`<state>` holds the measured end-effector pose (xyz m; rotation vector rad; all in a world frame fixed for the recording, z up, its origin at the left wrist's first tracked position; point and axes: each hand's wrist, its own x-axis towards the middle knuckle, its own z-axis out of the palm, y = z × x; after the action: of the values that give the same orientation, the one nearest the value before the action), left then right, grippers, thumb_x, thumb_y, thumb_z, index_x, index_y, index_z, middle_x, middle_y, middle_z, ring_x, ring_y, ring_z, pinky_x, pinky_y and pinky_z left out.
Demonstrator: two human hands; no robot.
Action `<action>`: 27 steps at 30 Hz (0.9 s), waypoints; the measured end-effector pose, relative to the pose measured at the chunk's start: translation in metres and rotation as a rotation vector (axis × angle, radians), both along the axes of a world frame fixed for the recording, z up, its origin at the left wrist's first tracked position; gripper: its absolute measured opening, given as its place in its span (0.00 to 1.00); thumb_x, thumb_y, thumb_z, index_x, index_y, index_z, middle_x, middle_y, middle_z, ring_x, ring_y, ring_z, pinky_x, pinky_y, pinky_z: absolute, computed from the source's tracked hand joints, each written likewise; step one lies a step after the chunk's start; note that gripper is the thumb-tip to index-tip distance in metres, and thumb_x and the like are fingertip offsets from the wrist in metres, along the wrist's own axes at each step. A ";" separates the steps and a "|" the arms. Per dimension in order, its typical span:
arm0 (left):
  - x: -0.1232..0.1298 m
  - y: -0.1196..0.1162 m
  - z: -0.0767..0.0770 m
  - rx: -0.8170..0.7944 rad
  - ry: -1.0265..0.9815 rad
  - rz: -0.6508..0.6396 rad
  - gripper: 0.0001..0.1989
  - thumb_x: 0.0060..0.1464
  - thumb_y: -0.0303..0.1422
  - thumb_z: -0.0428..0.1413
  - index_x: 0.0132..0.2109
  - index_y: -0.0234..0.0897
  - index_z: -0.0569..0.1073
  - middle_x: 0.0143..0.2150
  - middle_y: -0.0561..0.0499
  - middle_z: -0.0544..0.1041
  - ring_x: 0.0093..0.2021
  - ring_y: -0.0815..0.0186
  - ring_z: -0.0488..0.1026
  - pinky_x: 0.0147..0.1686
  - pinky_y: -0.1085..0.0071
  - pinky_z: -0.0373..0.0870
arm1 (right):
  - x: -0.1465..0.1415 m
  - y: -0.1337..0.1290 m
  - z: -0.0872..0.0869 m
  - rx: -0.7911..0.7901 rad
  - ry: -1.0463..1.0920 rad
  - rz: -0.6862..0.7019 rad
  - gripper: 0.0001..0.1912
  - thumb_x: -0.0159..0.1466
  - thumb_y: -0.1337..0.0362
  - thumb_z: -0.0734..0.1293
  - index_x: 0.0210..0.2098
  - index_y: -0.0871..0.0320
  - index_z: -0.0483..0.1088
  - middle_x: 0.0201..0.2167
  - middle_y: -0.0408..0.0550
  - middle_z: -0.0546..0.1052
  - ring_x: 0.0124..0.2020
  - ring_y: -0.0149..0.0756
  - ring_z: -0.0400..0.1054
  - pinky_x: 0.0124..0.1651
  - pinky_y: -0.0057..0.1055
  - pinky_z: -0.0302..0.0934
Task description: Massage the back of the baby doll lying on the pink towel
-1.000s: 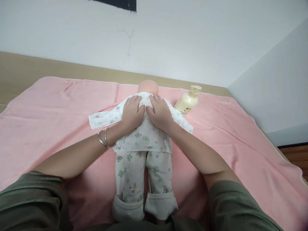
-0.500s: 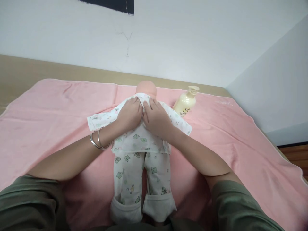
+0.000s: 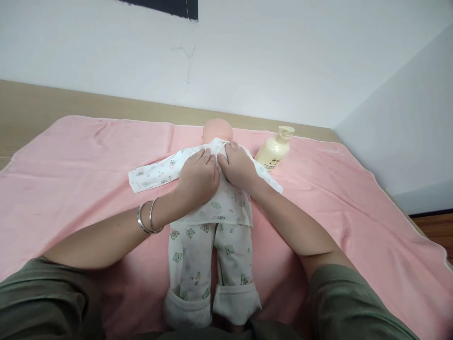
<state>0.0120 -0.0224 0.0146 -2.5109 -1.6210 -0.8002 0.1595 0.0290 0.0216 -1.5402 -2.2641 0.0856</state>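
A baby doll (image 3: 218, 131) lies stretched out with its bald head away from me; no face shows. It wears a white print shirt (image 3: 226, 210) and matching trousers (image 3: 193, 250) with wide plain cuffs. On the left of its upper body rests my left hand (image 3: 198, 175), palm down with the fingers extended. My right hand (image 3: 239, 165) lies on the other side near the collar, fingers laid along the cloth. Both hands press on the shirt, close together, and hold nothing. Both shirt sleeves spread out sideways.
A pink blanket (image 3: 95, 165) covers most of the wooden surface (image 3: 28, 106). Beside the doll's right-hand sleeve a cream pump bottle (image 3: 274, 150) lies tilted. A white wall (image 3: 247, 61) rises behind, with another wall (image 3: 406, 118) on the right.
My left hand has slid slightly right and toward me over the shirt. My right hand has shifted a little to the right. The doll's head sits slightly further right.
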 end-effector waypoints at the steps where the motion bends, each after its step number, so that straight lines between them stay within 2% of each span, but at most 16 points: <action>1: 0.000 0.000 -0.001 -0.013 -0.012 0.000 0.24 0.65 0.31 0.39 0.55 0.23 0.74 0.61 0.30 0.73 0.66 0.48 0.67 0.68 0.48 0.63 | 0.000 -0.002 0.000 0.011 -0.018 0.006 0.25 0.73 0.59 0.54 0.57 0.73 0.69 0.61 0.67 0.71 0.65 0.56 0.63 0.69 0.52 0.57; 6: -0.006 0.017 -0.004 -0.198 -0.106 0.104 0.26 0.64 0.32 0.41 0.64 0.24 0.66 0.70 0.32 0.64 0.73 0.46 0.58 0.72 0.45 0.54 | -0.010 -0.039 -0.003 0.170 -0.140 0.017 0.25 0.73 0.63 0.51 0.59 0.75 0.67 0.61 0.70 0.71 0.65 0.57 0.64 0.69 0.53 0.56; 10: -0.011 0.031 -0.004 -0.229 -0.167 0.133 0.24 0.65 0.33 0.39 0.61 0.31 0.69 0.66 0.35 0.70 0.70 0.48 0.63 0.70 0.47 0.59 | -0.017 -0.061 -0.004 0.216 -0.145 0.062 0.26 0.73 0.65 0.52 0.62 0.73 0.66 0.65 0.69 0.68 0.69 0.55 0.60 0.72 0.52 0.53; 14: -0.009 0.020 -0.004 -0.119 -0.103 0.107 0.24 0.66 0.33 0.39 0.61 0.27 0.69 0.65 0.31 0.70 0.68 0.44 0.65 0.68 0.43 0.59 | -0.014 -0.041 -0.002 0.058 -0.016 0.093 0.28 0.71 0.66 0.52 0.65 0.73 0.62 0.69 0.65 0.63 0.73 0.52 0.53 0.75 0.50 0.49; 17: -0.003 0.002 -0.004 -0.026 0.007 0.046 0.24 0.66 0.32 0.40 0.60 0.24 0.70 0.64 0.29 0.71 0.67 0.43 0.66 0.66 0.41 0.60 | -0.009 -0.016 -0.001 -0.061 0.076 0.005 0.31 0.70 0.63 0.52 0.67 0.76 0.58 0.70 0.67 0.61 0.74 0.56 0.49 0.74 0.54 0.48; 20: 0.000 -0.010 -0.003 0.011 0.041 0.019 0.24 0.65 0.31 0.41 0.60 0.22 0.70 0.64 0.28 0.70 0.67 0.43 0.65 0.66 0.43 0.63 | -0.005 -0.004 0.000 -0.092 0.097 -0.037 0.31 0.71 0.59 0.53 0.67 0.75 0.58 0.70 0.66 0.61 0.74 0.58 0.48 0.74 0.55 0.47; 23: -0.001 -0.007 0.000 -0.017 -0.001 0.013 0.22 0.64 0.30 0.41 0.57 0.25 0.72 0.63 0.31 0.72 0.66 0.47 0.67 0.65 0.46 0.65 | -0.004 -0.008 0.001 -0.075 0.031 -0.024 0.31 0.72 0.59 0.53 0.68 0.75 0.57 0.70 0.66 0.61 0.73 0.59 0.50 0.73 0.54 0.48; 27: -0.009 0.016 0.004 -0.105 -0.125 0.041 0.19 0.62 0.30 0.43 0.52 0.31 0.73 0.54 0.37 0.77 0.58 0.50 0.72 0.61 0.49 0.69 | -0.012 -0.035 0.004 0.029 -0.136 -0.020 0.29 0.74 0.61 0.51 0.68 0.74 0.58 0.67 0.70 0.63 0.68 0.63 0.58 0.68 0.59 0.55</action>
<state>0.0030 -0.0064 0.0181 -2.5341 -1.7922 -0.9072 0.1472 -0.0057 0.0258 -1.5982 -2.3421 -0.0592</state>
